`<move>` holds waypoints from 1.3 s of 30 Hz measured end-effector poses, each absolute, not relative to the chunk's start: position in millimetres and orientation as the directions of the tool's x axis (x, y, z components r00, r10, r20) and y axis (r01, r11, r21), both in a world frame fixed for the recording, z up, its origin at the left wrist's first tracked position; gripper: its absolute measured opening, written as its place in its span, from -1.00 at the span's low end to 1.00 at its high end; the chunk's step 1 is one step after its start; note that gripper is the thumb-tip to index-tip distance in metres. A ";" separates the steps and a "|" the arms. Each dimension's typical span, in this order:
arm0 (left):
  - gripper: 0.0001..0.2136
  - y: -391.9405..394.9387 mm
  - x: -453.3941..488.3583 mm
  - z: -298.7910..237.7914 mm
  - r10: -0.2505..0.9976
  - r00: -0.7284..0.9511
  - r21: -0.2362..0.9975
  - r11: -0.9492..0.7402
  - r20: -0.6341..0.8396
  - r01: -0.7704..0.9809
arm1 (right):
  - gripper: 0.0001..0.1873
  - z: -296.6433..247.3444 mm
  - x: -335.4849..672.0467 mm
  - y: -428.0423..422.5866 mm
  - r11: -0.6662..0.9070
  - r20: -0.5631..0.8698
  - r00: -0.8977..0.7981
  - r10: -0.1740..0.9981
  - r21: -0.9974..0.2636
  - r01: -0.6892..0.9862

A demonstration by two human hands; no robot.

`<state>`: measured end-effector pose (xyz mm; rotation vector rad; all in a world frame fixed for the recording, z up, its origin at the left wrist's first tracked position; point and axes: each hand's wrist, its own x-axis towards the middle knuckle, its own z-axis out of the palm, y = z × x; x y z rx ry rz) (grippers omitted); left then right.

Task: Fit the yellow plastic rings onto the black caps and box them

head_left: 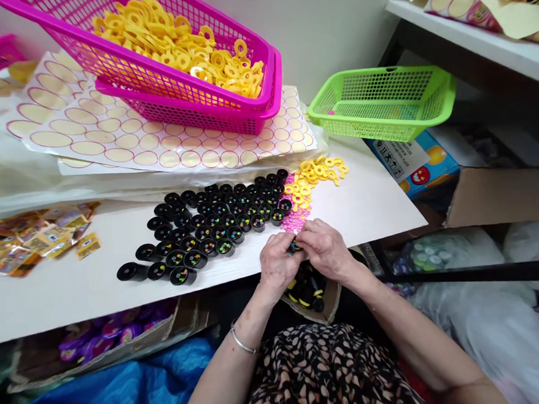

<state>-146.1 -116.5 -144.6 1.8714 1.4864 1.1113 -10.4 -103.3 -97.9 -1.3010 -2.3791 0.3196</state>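
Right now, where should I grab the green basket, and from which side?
I'd take the green basket by its near long rim, coming from above and the front: the rim flares out as a lip, and that edge faces you with nothing across it.

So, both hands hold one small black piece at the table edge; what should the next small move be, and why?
Probably lower the small black piece into the cardboard box right below. The left hand and right hand pinch it just above that box, which already holds black pieces with yellow bands. Whether this one is finished is hidden.
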 end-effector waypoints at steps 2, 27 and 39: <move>-0.79 -116.5 -146.3 -144.9 0.953 0.072 0.787 -0.285 0.295 0.547 | -0.77 -97.1 -11.2 -102.9 0.542 0.220 -0.495 0.841 -0.342 0.768; -0.74 -114.6 -146.8 -150.2 0.961 0.021 0.796 -0.240 0.276 0.555 | -0.81 -113.4 -16.2 -1.6 -0.130 -0.023 0.140 0.990 -0.536 0.834; -0.69 -111.3 -145.9 -153.7 0.956 0.009 0.807 -0.254 0.295 0.533 | -0.80 -113.9 -8.2 0.7 -0.063 -0.006 0.070 0.998 -0.505 0.861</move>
